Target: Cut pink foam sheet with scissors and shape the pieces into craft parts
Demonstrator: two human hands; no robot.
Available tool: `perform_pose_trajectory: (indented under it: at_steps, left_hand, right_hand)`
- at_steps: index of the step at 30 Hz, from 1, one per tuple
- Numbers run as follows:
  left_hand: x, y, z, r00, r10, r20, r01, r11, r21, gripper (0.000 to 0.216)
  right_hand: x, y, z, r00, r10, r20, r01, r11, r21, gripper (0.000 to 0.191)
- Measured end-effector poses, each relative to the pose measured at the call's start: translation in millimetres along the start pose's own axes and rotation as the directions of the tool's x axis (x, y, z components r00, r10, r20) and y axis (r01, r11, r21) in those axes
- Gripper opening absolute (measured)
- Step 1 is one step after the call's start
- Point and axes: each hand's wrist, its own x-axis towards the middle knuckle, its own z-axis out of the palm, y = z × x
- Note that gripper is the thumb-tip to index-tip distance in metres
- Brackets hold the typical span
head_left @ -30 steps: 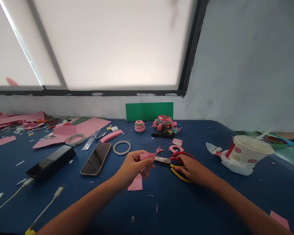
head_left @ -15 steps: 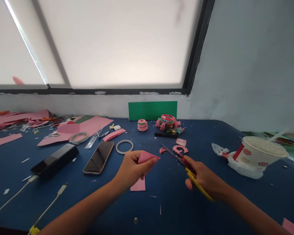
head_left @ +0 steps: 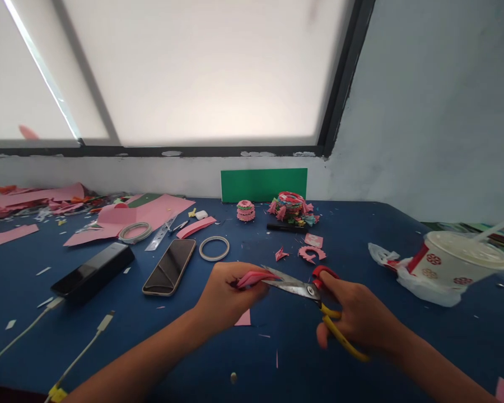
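My left hand [head_left: 224,296] is closed in a pinch on a folded piece of pink paper [head_left: 252,277], held just above the blue table [head_left: 109,336]. In my right hand [head_left: 359,319] are red-and-yellow scissors [head_left: 315,296], fingers through the handles. The scissor blades point left and meet the edge of the folded pink paper. A pink scrap [head_left: 243,319] lies on the table under my left hand.
A phone [head_left: 169,266], a black power bank [head_left: 93,270] with cables, two tape rings [head_left: 214,248], a metal ruler [head_left: 162,233] and pink sheets [head_left: 138,215] lie to the left. Paper flowers [head_left: 292,208] and a green card [head_left: 264,184] stand by the wall. A lidded cup [head_left: 460,260] sits on the right.
My right hand lifted the scissors off the table, swung the blades up, then brought them onto the pink paper. My left hand raised and folded the paper slightly.
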Motion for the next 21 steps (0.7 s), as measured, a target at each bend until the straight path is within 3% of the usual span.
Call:
perform_pose_trajectory:
  at_steps: [8, 21]
  left_hand:
    - [0.2, 0.4, -0.6, 0.998, 0.050, 0.042, -0.052, 0.998, 0.044, 0.013]
    - [-0.7, -0.3, -0.2, 0.997, 0.013, 0.071, -0.014, 1.000, 0.007, 0.014]
  right_hand:
    - [0.5, -1.4, 0.5, 1.000, 0.006, 0.030, -0.006, 1.000, -0.014, 0.045]
    - [1.5, -5.4, -2.1, 0.998, 0.033, 0.060, -0.034, 0.999, 0.012, 0.040]
